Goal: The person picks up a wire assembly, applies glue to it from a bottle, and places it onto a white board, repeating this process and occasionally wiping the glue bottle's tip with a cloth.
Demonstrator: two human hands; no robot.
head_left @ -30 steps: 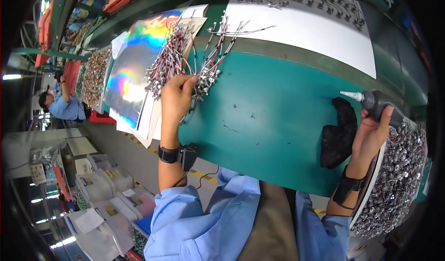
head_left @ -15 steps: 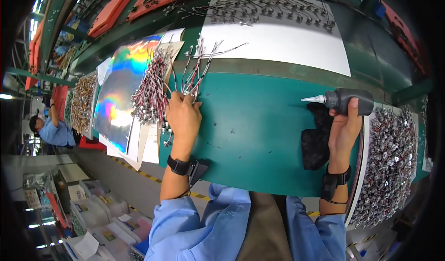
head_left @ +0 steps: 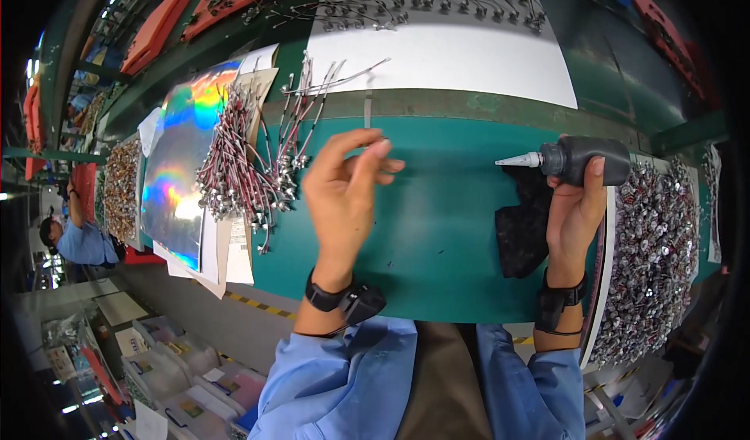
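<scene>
Off the bunch of wired parts and rightward, the person's left hand has moved since half a second ago, and is now over the green mat, well apart from the bunch. Its thumb and index fingertips are brought close together, the other fingers half curled; a faint blurred streak rises just above them, but whether a thin wire is pinched there cannot be told. The right hand is wrapped around a dark bottle — thumb on the near side, fingers partly hidden behind it — and the bottle lies nearly level, its pale pointed nozzle aimed to the left. Below the nozzle, beside the right hand, a crumpled black cloth rests on the mat. The bunch of wired parts lies at the mat's left side, its metal ends toward the person and its wires fanning away, partly over a shiny rainbow sheet. Beyond the mat, more wired parts are set out in rows along the far part of a white sheet. To the right of the right hand, a heap of small metal parts fills a pale-rimmed tray — and a black strap circles the right wrist
</scene>
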